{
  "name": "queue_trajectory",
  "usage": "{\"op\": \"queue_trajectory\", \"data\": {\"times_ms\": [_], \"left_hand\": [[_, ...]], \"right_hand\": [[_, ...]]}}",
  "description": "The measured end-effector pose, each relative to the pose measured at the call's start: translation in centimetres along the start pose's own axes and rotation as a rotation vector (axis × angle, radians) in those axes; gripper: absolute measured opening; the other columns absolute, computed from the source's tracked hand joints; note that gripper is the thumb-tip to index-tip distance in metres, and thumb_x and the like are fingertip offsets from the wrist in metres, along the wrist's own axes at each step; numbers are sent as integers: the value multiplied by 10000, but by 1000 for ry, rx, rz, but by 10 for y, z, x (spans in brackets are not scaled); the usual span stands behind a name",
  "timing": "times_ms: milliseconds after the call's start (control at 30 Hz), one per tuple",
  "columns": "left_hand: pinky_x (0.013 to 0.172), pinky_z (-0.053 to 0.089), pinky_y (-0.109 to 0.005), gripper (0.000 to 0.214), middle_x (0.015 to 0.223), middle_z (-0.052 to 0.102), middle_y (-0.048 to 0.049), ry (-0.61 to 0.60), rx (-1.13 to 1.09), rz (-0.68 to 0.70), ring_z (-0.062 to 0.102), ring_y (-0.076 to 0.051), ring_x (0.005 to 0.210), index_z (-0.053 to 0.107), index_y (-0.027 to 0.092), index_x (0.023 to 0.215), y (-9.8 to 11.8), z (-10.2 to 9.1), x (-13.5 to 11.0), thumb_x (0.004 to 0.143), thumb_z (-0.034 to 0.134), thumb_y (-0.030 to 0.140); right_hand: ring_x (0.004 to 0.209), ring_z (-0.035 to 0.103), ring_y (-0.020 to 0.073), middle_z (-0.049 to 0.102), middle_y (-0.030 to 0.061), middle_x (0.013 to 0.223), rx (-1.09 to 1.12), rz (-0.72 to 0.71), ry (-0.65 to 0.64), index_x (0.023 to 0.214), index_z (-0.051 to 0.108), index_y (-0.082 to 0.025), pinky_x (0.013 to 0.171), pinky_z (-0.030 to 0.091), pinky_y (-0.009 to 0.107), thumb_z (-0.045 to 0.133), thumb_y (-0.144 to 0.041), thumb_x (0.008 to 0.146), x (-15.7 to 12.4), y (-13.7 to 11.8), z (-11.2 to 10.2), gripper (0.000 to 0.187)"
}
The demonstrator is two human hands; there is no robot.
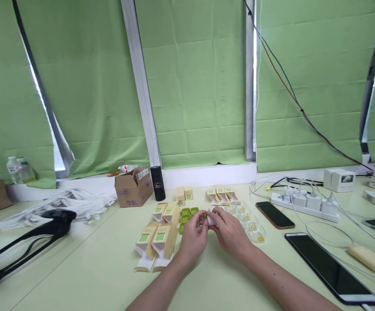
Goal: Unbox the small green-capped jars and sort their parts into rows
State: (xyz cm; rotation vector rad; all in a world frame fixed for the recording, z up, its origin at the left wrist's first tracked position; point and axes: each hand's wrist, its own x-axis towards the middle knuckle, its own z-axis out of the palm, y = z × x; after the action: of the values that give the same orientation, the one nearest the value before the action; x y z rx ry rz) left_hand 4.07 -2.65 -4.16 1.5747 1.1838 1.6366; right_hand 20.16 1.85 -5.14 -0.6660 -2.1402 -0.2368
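My left hand (194,237) is closed in a pinch, its fingertips at a small olive-green piece (205,216) that is mostly hidden. Right beside it, my right hand (229,230) pinches a small white piece (211,219); its exact kind is too small to make out. The two hands meet above the table. Behind my left fingers stand several small green square cups (185,214). Several clear plastic cups with yellow spots (251,226) lie right of my right hand. Open kraft paper boxes with green labels (164,237) are to the left.
More small kraft boxes (222,195) lie farther back, near a cardboard box (133,188) and a black cylinder (157,183). Phones (332,265), a power strip (304,206) and loose cables occupy the right. White cloth-like material (58,207) and a black frame (58,222) are at left.
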Motion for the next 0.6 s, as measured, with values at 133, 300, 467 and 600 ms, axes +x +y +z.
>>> {"op": "queue_trajectory", "data": {"times_ms": [133,300,467,600], "left_hand": [[771,607,-334,263,1038,727,-117,19,19,-26,709,-234,895,711,193,1103,-3,2,2,857,683,282],[740,608,-319,213,952,733,-98,39,10,-49,708,-219,829,710,188,1034,-7,3,5,833,685,254],[742,613,-327,212,924,735,-78,31,67,-40,715,-206,816,678,182,1057,-9,3,5,863,632,253],[713,616,-326,209,890,735,-71,35,79,-43,718,-196,772,664,169,1043,-10,4,6,871,634,284]], "right_hand": [[988,682,296,606,189,1287,-23,4,-16,1353,521,-174,790,588,433,464,-90,967,-1,0,5,399],[1010,674,296,605,192,1254,-27,4,9,1348,514,-146,796,593,422,454,-44,938,0,-3,9,426],[1002,662,288,600,197,1234,-50,-18,16,1319,508,-122,789,592,407,437,-16,915,1,-6,9,424],[989,664,295,590,207,1244,-63,-5,-2,1309,503,-115,770,589,410,433,-21,917,1,-6,10,410]]}}
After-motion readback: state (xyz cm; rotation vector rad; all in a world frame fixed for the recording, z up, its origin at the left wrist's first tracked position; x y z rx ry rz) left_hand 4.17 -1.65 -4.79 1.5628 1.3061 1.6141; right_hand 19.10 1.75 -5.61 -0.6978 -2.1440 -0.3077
